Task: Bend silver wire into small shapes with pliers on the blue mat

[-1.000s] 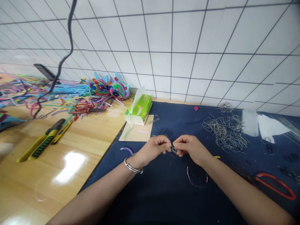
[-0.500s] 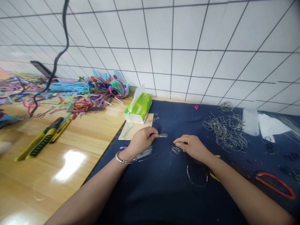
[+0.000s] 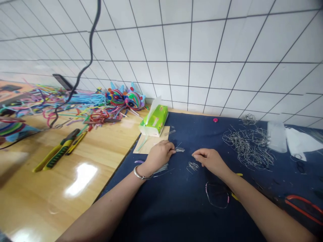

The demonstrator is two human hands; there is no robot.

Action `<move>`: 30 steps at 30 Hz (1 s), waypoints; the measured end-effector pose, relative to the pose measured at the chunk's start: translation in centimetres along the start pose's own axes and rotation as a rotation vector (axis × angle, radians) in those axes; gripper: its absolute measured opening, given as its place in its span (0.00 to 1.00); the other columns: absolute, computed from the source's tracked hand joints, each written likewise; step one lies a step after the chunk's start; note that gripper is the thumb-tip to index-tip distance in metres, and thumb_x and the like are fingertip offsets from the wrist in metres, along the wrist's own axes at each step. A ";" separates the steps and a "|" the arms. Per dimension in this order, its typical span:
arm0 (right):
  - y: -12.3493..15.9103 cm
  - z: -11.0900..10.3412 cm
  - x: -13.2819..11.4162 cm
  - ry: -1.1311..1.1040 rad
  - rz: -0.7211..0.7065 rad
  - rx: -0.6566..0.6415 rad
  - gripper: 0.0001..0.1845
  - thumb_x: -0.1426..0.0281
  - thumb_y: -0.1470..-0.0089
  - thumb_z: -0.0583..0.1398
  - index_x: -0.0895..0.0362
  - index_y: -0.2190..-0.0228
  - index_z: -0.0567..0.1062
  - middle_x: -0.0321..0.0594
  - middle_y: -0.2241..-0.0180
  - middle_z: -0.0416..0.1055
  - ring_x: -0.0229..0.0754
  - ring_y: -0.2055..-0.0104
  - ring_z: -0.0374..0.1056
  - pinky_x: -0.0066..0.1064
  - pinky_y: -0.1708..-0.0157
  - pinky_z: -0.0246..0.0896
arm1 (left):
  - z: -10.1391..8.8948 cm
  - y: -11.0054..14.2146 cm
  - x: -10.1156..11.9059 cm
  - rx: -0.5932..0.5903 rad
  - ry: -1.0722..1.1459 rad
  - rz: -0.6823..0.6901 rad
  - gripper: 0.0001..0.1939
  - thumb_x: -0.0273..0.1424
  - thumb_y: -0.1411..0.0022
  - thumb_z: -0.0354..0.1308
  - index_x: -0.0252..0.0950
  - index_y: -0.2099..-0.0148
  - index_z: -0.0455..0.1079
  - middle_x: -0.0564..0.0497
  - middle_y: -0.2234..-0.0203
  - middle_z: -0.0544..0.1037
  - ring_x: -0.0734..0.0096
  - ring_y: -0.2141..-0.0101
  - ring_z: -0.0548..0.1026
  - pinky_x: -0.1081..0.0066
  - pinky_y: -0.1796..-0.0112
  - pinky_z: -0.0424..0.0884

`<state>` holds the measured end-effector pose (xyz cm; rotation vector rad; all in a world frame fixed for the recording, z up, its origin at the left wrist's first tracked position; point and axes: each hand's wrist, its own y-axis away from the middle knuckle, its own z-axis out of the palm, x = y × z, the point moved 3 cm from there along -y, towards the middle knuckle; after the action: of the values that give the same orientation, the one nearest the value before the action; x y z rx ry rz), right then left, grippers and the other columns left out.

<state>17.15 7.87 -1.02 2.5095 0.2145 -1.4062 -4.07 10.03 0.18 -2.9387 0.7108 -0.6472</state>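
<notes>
My left hand (image 3: 161,155), with a bangle at the wrist, is closed in a pinch at the near end of a small bunch of short straight metal wires (image 3: 180,149) on the dark blue cloth. Beneath that hand, partly hidden, lie more straight wires (image 3: 164,168). My right hand (image 3: 209,158) hovers a short way to the right, thumb and fingertips together. Whether a wire is between them I cannot make out. Just below its fingertips sits a little cluster of bent wire pieces (image 3: 193,166). Nearer to me lies a wire loop with pink bits (image 3: 217,205).
A green tissue pack (image 3: 157,119) stands on a cardboard piece (image 3: 138,149). Tangled wire (image 3: 248,146) lies at right, near red-handled pliers (image 3: 302,203). Yellow-green pliers (image 3: 57,151), a cutter (image 3: 75,143) and colourful fuzzy stems (image 3: 83,99) cover parts of the wooden table. A cable hangs at left.
My hands have parted from their meeting point. The bent wires they held now lie on the cloth, and my left hand has moved left to the straight wires. The view has shifted slightly.
</notes>
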 end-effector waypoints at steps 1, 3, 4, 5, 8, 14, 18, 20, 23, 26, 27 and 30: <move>0.0 0.0 0.0 0.001 -0.001 0.002 0.12 0.63 0.52 0.55 0.54 0.69 0.76 0.34 0.79 0.68 0.35 0.79 0.63 0.27 0.76 0.57 | -0.1 0.0 0.0 0.001 0.007 -0.002 0.06 0.31 0.41 0.52 0.36 0.66 0.68 0.49 0.71 0.70 0.67 0.65 0.68 0.70 0.62 0.63; 0.0 0.0 0.0 -0.007 -0.001 0.003 0.12 0.63 0.52 0.55 0.53 0.69 0.76 0.33 0.79 0.68 0.35 0.79 0.63 0.27 0.76 0.57 | -0.4 -0.1 -0.2 0.003 0.025 0.000 0.05 0.30 0.42 0.52 0.37 0.67 0.69 0.49 0.71 0.70 0.68 0.66 0.68 0.70 0.63 0.63; 0.0 0.0 0.0 -0.012 0.000 0.004 0.12 0.63 0.52 0.55 0.53 0.69 0.76 0.33 0.79 0.68 0.35 0.79 0.63 0.27 0.76 0.57 | -0.7 -0.2 -0.4 0.010 0.031 0.001 0.05 0.30 0.42 0.52 0.37 0.67 0.69 0.49 0.71 0.70 0.68 0.66 0.68 0.71 0.63 0.63; 0.0 0.0 0.0 -0.018 0.000 0.003 0.12 0.63 0.52 0.55 0.53 0.70 0.76 0.33 0.79 0.68 0.35 0.79 0.63 0.27 0.76 0.58 | -1.1 -0.2 -0.7 0.024 0.031 -0.001 0.05 0.30 0.42 0.52 0.37 0.67 0.69 0.50 0.71 0.71 0.68 0.66 0.68 0.71 0.63 0.63; 0.0 -0.1 -0.1 -0.037 0.003 0.003 0.12 0.63 0.53 0.55 0.54 0.70 0.76 0.33 0.79 0.68 0.35 0.80 0.63 0.27 0.77 0.59 | -2.6 -0.6 -1.5 0.095 -0.010 -0.031 0.05 0.29 0.41 0.52 0.36 0.67 0.69 0.50 0.71 0.71 0.69 0.67 0.69 0.71 0.64 0.63; 0.1 -0.2 -0.2 -0.040 0.000 0.001 0.12 0.62 0.53 0.55 0.54 0.70 0.76 0.34 0.78 0.69 0.36 0.79 0.63 0.27 0.77 0.59 | -3.9 -2.8 -2.1 0.057 -0.233 -0.031 0.09 0.32 0.39 0.49 0.36 0.64 0.69 0.47 0.70 0.72 0.67 0.65 0.70 0.71 0.65 0.63; 0.1 -0.2 -0.2 -0.020 -0.015 0.006 0.12 0.63 0.52 0.55 0.54 0.70 0.76 0.34 0.77 0.71 0.36 0.80 0.63 0.28 0.76 0.59 | -3.1 -5.0 -2.3 0.005 -0.395 -0.075 0.10 0.33 0.39 0.49 0.34 0.64 0.68 0.44 0.68 0.72 0.65 0.64 0.70 0.70 0.64 0.64; 0.0 -0.2 -0.2 -0.017 -0.018 0.002 0.12 0.63 0.52 0.55 0.54 0.69 0.76 0.35 0.75 0.71 0.36 0.79 0.63 0.28 0.76 0.59 | -2.4 -6.0 -2.4 -0.020 -0.419 -0.068 0.09 0.32 0.41 0.51 0.32 0.65 0.68 0.43 0.69 0.72 0.63 0.65 0.71 0.69 0.64 0.64; 0.0 -0.2 -0.2 -0.024 -0.012 -0.008 0.13 0.63 0.52 0.55 0.53 0.69 0.76 0.35 0.74 0.72 0.36 0.79 0.64 0.28 0.76 0.59 | -1.5 -6.9 -2.7 -0.070 -0.445 -0.058 0.08 0.28 0.41 0.50 0.30 0.65 0.69 0.41 0.69 0.73 0.63 0.66 0.72 0.68 0.65 0.65; 0.0 -0.2 -0.1 -0.032 -0.017 -0.005 0.13 0.63 0.52 0.55 0.53 0.68 0.76 0.35 0.75 0.72 0.36 0.79 0.63 0.28 0.76 0.59 | -1.1 -7.4 -2.8 -0.110 -0.463 -0.054 0.10 0.23 0.41 0.46 0.29 0.65 0.69 0.39 0.68 0.73 0.63 0.66 0.72 0.68 0.64 0.66; -0.1 -0.2 0.0 -0.034 -0.016 -0.001 0.13 0.63 0.52 0.55 0.53 0.68 0.76 0.35 0.75 0.72 0.36 0.79 0.63 0.28 0.76 0.59 | -1.0 -7.5 -2.8 -0.119 -0.467 -0.054 0.11 0.22 0.42 0.45 0.29 0.65 0.70 0.39 0.68 0.73 0.63 0.65 0.73 0.67 0.63 0.66; -0.1 -0.1 0.2 -0.035 -0.012 0.002 0.13 0.62 0.52 0.55 0.53 0.68 0.76 0.35 0.76 0.71 0.36 0.79 0.63 0.28 0.76 0.59 | -0.9 -8.5 -3.0 -0.146 -0.472 -0.061 0.12 0.22 0.43 0.46 0.29 0.64 0.70 0.37 0.67 0.74 0.59 0.64 0.73 0.65 0.63 0.66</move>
<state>17.31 7.99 -1.18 2.4872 0.2216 -1.4548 -3.27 19.02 1.08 -3.0687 0.6382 0.1094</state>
